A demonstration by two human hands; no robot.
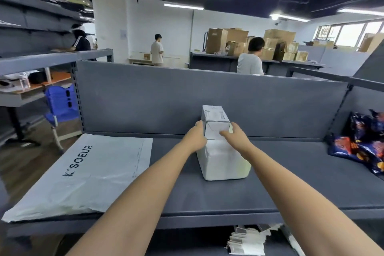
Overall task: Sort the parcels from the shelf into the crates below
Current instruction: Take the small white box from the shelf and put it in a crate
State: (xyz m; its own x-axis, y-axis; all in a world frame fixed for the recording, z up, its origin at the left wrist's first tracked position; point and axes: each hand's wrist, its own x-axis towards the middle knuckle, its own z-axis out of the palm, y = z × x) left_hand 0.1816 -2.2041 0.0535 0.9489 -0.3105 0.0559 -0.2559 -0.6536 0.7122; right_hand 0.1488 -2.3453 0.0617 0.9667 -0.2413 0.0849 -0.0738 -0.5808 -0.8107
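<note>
Fingers curled round its sides, the left hand and right hand clasp a small white box mid-frame, above a larger white parcel's far end on the grey shelf, with a grey mailer lower left.

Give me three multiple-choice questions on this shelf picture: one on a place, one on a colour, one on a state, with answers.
1. Where on the shelf is the grey mailer? A left end B right end C middle
2. What colour is the chair? A red B blue C green
3. What touches the small labelled box? A both hands B one hand C nothing
1 A: it lies left of the large white parcel. 2 B: its back is blue. 3 A: left hand and right hand hold its sides.
</note>
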